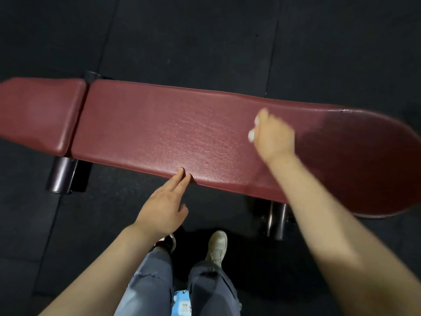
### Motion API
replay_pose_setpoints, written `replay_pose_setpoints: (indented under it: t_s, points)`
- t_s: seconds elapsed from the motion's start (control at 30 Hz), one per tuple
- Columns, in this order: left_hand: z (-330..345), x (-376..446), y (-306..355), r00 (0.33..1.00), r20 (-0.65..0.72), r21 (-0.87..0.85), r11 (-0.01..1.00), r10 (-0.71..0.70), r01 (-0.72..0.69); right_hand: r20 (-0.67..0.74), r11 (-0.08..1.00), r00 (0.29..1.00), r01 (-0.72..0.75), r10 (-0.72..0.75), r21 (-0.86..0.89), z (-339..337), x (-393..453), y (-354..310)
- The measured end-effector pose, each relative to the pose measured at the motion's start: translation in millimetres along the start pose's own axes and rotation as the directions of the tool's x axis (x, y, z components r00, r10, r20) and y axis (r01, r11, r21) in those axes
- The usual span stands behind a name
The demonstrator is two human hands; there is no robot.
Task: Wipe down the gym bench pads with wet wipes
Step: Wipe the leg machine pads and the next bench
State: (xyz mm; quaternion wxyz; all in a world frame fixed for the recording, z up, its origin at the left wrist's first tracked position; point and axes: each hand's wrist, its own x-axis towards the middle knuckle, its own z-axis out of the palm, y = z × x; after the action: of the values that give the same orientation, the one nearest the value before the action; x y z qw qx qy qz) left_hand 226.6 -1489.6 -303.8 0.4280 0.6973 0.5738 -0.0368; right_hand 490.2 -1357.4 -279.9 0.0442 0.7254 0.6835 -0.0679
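Note:
A long dark red bench pad point(159, 133) runs across the view, with a shorter red seat pad point(38, 115) at its left end. My right hand point(273, 135) lies on the long pad toward its right end and holds a white wet wipe point(251, 133), mostly hidden under the fingers. The pad's rounded right end point(364, 156) looks darker and damp. My left hand point(163, 208) reaches to the pad's near edge, its straight fingertips touching the rim.
Black rubber floor tiles point(205, 42) surround the bench. Dark metal bench legs stand at the left point(61, 176) and under the right part point(276, 220). My feet stand close to the bench, and a blue wipes packet point(182, 304) lies on the floor between my legs.

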Motion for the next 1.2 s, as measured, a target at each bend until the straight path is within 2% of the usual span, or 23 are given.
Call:
replay_pose_setpoints:
  t_s: [0.07, 0.13, 0.2, 0.27, 0.33, 0.4, 0.43, 0.5, 0.63, 0.7, 0.73, 0.8, 0.9, 1.0, 1.1, 1.2]
  points:
    - [2.4, 0.2, 0.5, 1.0, -0.008, 0.005, 1.0, 0.004, -0.004, -0.073, 0.995, 0.993, -0.094, 0.093, -0.018, -10.0, 59.8, 6.3]
    - [2.2, 0.7, 2.8, 1.0, -0.005, 0.002, 1.0, -0.007, 0.007, 0.0, 0.981, 0.981, -0.195, 0.195, 0.019, -14.2, 80.6, 0.3]
    - [1.0, 0.3, 4.9, 1.0, 0.0, -0.024, 1.0, -0.014, 0.014, 0.026, 0.976, 0.977, -0.213, 0.212, 0.055, -10.0, 57.1, -8.6]
    - [-0.5, 0.3, 4.6, 1.0, 0.012, -0.039, 0.999, -0.022, 0.023, 0.029, 0.989, 0.992, -0.126, 0.124, 0.073, 1.7, -6.5, -18.9]
    - [0.7, 0.9, 1.5, 0.999, 0.023, -0.048, 0.998, -0.027, 0.028, 0.115, 0.996, 0.993, 0.019, -0.029, 0.09, 6.2, -92.8, -35.2]
    - [2.7, 2.1, -3.1, 1.0, 0.017, -0.045, 0.999, -0.019, 0.02, 0.158, 0.99, 0.979, 0.122, -0.131, 0.067, 14.1, -121.4, -39.0]
    - [3.3, 2.4, -4.6, 1.0, 0.016, -0.045, 0.999, -0.022, 0.022, 0.15, 0.986, 0.975, 0.163, -0.166, 0.036, 16.6, -106.4, -37.0]
    - [5.4, 2.4, -7.1, 1.0, 0.01, -0.056, 0.998, -0.026, 0.027, 0.138, 0.99, 0.982, 0.136, -0.132, -0.022, 14.3, -48.0, -32.2]
    - [8.7, 3.9, -8.4, 1.0, -0.015, -0.058, 0.998, -0.013, 0.012, -0.034, 0.997, 0.997, -0.068, 0.067, -0.033, -0.5, 77.2, -28.7]
    - [9.7, 3.1, -8.4, 0.999, -0.015, -0.062, 0.998, -0.029, 0.028, -0.017, 0.978, 0.979, -0.201, 0.202, 0.052, 3.1, 96.7, -40.0]
    - [9.8, 2.6, -8.4, 0.999, -0.016, -0.073, 0.997, -0.034, 0.032, -0.01, 0.973, 0.975, -0.223, 0.224, 0.056, 6.5, 91.9, -49.0]
    - [7.9, 1.8, -7.2, 0.999, -0.008, -0.1, 0.994, -0.035, 0.034, -0.014, 0.99, 0.99, -0.139, 0.14, 0.023, 16.8, 56.4, -63.5]
    - [-0.2, 1.4, -3.0, 0.999, 0.033, -0.104, 0.994, -0.03, 0.033, 0.073, 0.99, 0.997, -0.041, 0.031, 0.137, 26.7, -33.7, -74.1]
    - [-11.2, -1.4, 1.6, 0.996, 0.074, -0.08, 0.996, -0.042, 0.048, 0.133, 0.978, 0.988, -0.098, 0.074, 0.183, 30.9, -100.1, -75.6]
    - [-25.4, -6.9, 5.3, 0.992, 0.117, -0.055, 0.997, -0.04, 0.046, 0.284, 0.982, 0.956, -0.123, 0.079, 0.143, 29.6, -131.4, -76.7]
    - [-46.1, -17.7, 10.8, 0.989, 0.147, -0.015, 0.999, -0.031, 0.033, 0.416, 0.962, 0.908, -0.149, 0.042, 0.228, 18.1, -153.1, -75.4]
